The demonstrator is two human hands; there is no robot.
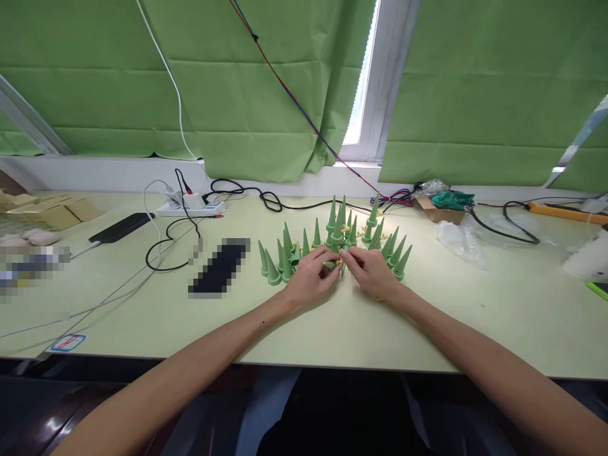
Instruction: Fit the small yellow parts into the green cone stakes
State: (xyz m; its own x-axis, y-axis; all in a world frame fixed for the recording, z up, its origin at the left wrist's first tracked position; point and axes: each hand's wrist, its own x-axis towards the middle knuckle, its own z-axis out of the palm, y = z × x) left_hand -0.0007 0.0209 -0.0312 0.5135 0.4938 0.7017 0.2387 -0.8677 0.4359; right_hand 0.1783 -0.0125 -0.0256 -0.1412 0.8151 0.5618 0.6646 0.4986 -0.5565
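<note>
My left hand (pixel 312 272) is closed round a green cone-shaped piece (pixel 329 265), lying on its side between the fingers. A small yellow part (pixel 339 260) shows at the end of that piece. My right hand (pixel 368 269) is pinched at the yellow part, its fingertips almost meeting those of my left hand; they partly hide what is between them. Around both hands, several green cones (pixel 272 269) stand upright on wide round bases. More small yellow parts (pixel 379 235) lie among the cones behind my right hand.
A pixelated dark flat object (pixel 219 267) lies left of the cones. Behind are a white power strip (pixel 190 206) and black cables (pixel 273 201). To the right sit a small cardboard box (pixel 441 211) and clear plastic bags (pixel 458 240). The table's front edge (pixel 332 366) runs below my forearms.
</note>
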